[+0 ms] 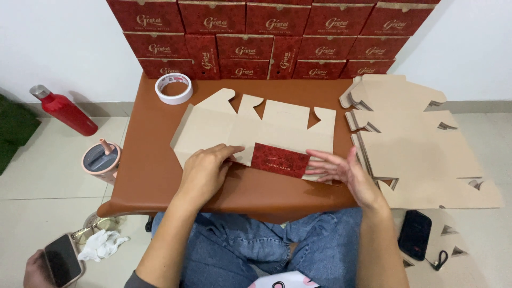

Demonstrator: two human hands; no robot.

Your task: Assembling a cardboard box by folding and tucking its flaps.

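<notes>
One flat die-cut cardboard blank (256, 133) lies unfolded on the brown leather-like table (149, 176), only its near red printed flap (280, 160) turned up. The left hand (205, 170) presses flat on the near left panel; the right hand (341, 170) rests open-fingered beside the flap. Finished red boxes (266, 37) stack far; unfolded blanks (416, 144) pile at the right.
</notes>
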